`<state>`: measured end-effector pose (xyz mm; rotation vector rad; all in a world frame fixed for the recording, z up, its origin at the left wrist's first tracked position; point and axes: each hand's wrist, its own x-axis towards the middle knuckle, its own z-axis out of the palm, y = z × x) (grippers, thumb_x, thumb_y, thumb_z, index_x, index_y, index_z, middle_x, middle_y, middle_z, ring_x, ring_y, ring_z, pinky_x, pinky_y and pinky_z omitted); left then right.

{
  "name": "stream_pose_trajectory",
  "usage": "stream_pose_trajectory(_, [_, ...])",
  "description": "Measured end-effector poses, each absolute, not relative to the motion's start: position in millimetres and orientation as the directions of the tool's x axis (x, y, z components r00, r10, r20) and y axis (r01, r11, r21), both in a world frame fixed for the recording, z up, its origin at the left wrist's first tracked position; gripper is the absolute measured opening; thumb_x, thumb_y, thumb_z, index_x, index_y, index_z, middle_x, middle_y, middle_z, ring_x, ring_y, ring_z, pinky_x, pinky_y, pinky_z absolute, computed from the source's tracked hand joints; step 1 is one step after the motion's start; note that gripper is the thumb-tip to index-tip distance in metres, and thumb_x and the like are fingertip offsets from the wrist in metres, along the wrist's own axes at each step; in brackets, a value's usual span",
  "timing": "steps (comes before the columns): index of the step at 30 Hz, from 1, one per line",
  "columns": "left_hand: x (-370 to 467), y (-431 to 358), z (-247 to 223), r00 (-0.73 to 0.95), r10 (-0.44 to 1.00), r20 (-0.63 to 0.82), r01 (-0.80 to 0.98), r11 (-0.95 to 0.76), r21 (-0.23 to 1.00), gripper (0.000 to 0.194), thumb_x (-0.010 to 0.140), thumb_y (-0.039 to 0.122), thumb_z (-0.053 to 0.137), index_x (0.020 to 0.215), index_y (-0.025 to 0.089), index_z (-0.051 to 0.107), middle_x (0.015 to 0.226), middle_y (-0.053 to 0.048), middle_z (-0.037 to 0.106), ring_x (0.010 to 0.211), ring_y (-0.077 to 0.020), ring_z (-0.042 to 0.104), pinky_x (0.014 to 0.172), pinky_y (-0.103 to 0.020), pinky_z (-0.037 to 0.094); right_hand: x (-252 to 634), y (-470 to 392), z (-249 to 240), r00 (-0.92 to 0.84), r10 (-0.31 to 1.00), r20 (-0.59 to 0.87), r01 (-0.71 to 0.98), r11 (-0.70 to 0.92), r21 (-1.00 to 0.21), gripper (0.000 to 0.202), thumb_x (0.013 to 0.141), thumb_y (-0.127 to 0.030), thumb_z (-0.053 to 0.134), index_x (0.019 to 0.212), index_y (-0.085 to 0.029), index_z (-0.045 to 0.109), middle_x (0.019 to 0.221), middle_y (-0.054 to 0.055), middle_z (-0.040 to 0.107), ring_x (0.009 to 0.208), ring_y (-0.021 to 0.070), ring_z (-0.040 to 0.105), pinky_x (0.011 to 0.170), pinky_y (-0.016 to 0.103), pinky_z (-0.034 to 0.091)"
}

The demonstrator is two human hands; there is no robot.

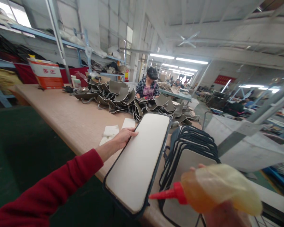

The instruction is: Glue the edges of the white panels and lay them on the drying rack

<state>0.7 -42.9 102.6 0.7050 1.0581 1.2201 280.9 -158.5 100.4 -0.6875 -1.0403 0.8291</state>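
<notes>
My left hand [126, 137] grips the far left edge of a long white panel [142, 160] with rounded corners and a dark fabric border. The thumb lies on its white face. In my right hand [223, 211] is a squeeze bottle [215, 189] of amber liquid, tilted with its red nozzle pointing left. The nozzle tip appears beside the panel's lower right edge; whether it touches I cannot tell. Most of my right hand is hidden behind the bottle. Just right of the panel lies a stack of similar dark-edged panels [189, 154].
Grey-brown curved pieces [123, 94] are heaped across the table [59, 110]. White paper scraps [110, 131] lie left of the panel. A red and white can [47, 74] stands at the far left end. Behind the heap sits a person [148, 85]. A metal post [253, 119] slants at the right.
</notes>
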Motion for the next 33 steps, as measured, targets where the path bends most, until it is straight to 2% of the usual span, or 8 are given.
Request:
stream_pose_trajectory(4, [11,-50,106,0.038,0.976,-0.215,-0.36,0.214,0.908,0.037,0.065,0.006,0.067,0.101,0.01,0.072,0.08,-0.01,0.076,0.063,-0.0225,0.07,0.057,-0.03,0.055,279,-136,125,0.469,0.725,0.505,-0.256,0.659,-0.708,0.046,0.063,-0.038,0.083,0.103,-0.021,0.069,0.109,0.005,0.068,0.105,0.0247,0.064,0.082,0.034,0.059])
stream_pose_trajectory(11, [35,-71,121,0.127,0.986,-0.108,-0.342,0.145,0.928,0.044,0.056,0.012,0.072,0.1,0.013,0.074,0.082,-0.007,0.076,0.06,-0.0205,0.067,0.055,-0.029,0.053,280,-97,139,0.51,0.567,0.647,-0.208,0.811,-0.547,0.043,0.061,-0.016,0.083,0.101,-0.015,0.066,0.098,0.005,0.069,0.095,0.0219,0.067,0.086,0.034,0.055])
stream_pose_trajectory(17, [34,-70,120,0.125,0.989,-0.084,-0.329,0.121,0.937,0.051,0.055,0.017,0.074,0.106,0.012,0.072,0.08,-0.005,0.075,0.06,-0.0179,0.065,0.059,-0.029,0.052,264,-143,77,0.342,0.808,0.479,-0.264,0.572,-0.777,0.06,0.066,-0.029,0.082,0.119,-0.013,0.057,0.109,0.018,0.067,0.093,0.0312,0.068,0.074,0.039,0.06])
stream_pose_trajectory(20, [32,-69,117,0.088,0.995,-0.055,-0.272,0.077,0.959,0.052,0.057,0.019,0.074,0.108,0.012,0.071,0.081,-0.005,0.075,0.063,-0.0174,0.064,0.06,-0.028,0.051,255,-160,65,0.294,0.891,0.346,-0.288,0.428,-0.857,0.067,0.065,-0.04,0.084,0.121,-0.018,0.054,0.108,0.016,0.068,0.092,0.032,0.068,0.074,0.04,0.059])
stream_pose_trajectory(22, [32,-73,117,0.091,0.995,-0.038,-0.231,0.058,0.971,0.05,0.059,0.02,0.073,0.109,0.013,0.072,0.084,-0.004,0.075,0.065,-0.0172,0.065,0.06,-0.027,0.05,257,-152,81,0.369,0.824,0.43,-0.244,0.533,-0.81,0.062,0.062,-0.03,0.086,0.115,-0.016,0.058,0.101,0.013,0.07,0.088,0.0294,0.069,0.074,0.036,0.059])
stream_pose_trajectory(25, [35,-82,121,0.136,0.991,-0.011,-0.172,0.034,0.984,0.049,0.062,0.022,0.072,0.111,0.015,0.071,0.09,-0.004,0.075,0.069,-0.0171,0.065,0.062,-0.025,0.049,270,-121,115,0.613,0.572,0.545,-0.164,0.767,-0.621,0.05,0.061,-0.026,0.085,0.105,-0.015,0.063,0.102,0.009,0.069,0.096,0.0254,0.067,0.084,0.035,0.056])
stream_pose_trajectory(27, [39,-86,124,0.149,0.989,0.006,-0.157,0.018,0.988,0.05,0.064,0.023,0.072,0.113,0.016,0.071,0.093,-0.004,0.075,0.071,-0.0173,0.065,0.063,-0.025,0.049,273,-110,120,0.655,0.523,0.546,-0.147,0.797,-0.586,0.047,0.061,-0.025,0.085,0.103,-0.016,0.063,0.103,0.006,0.068,0.098,0.0225,0.065,0.089,0.034,0.054])
stream_pose_trajectory(33, [39,-77,121,0.104,0.994,-0.038,-0.213,0.06,0.975,0.052,0.058,0.022,0.074,0.109,0.012,0.072,0.085,-0.005,0.075,0.068,-0.0182,0.065,0.062,-0.027,0.049,243,-159,63,0.366,0.87,0.329,-0.273,0.439,-0.856,0.07,0.061,-0.04,0.085,0.121,-0.018,0.055,0.109,0.013,0.068,0.092,0.0276,0.068,0.077,0.033,0.058])
